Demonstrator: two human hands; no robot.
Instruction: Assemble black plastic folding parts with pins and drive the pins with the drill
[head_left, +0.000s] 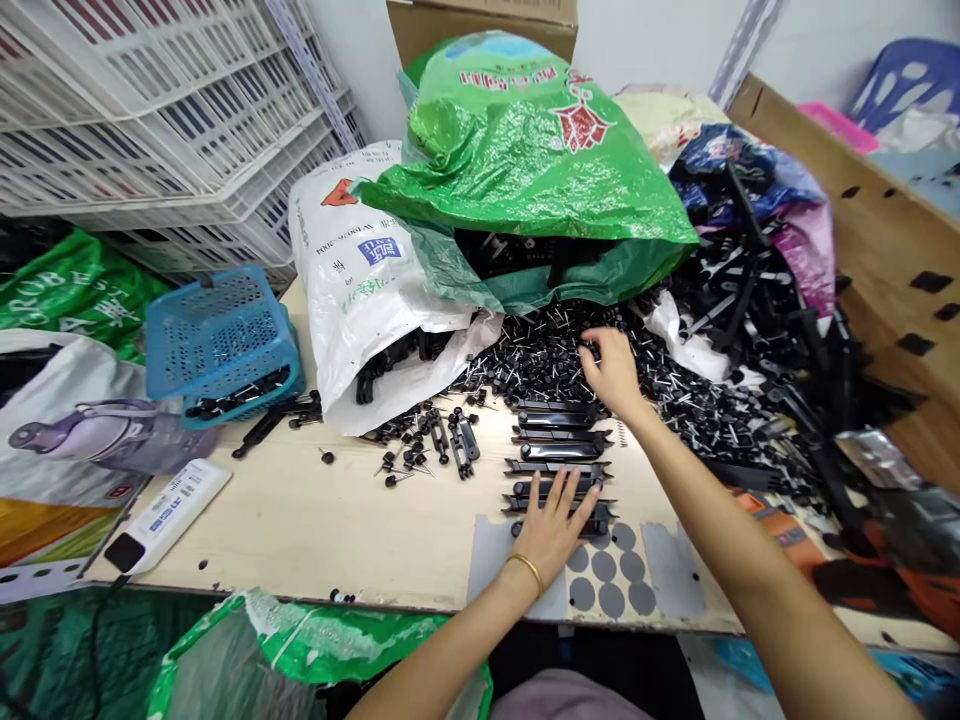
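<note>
Several grey discs (603, 567) lie on the counter (300, 525); beyond, the left hand (547, 535) spreads its fingers wide over black parts (561, 452). Farther, the right hand (613, 372) curls its fingers at the pile (536, 362), any hold unclear. Picking seems in hand, calling for a clean pinch.

Bright, even lt., prob. from overhead. Strong glare on green bag (517, 185), v. dark inside; thin shiny streaks on blk bars (561, 452). Shadows on table (337, 530) faint & soft. Centre fairly sharp. Wide-angle stretch @ edges, esp. crates (187, 110) upper L; lower R corner blurred.
</note>
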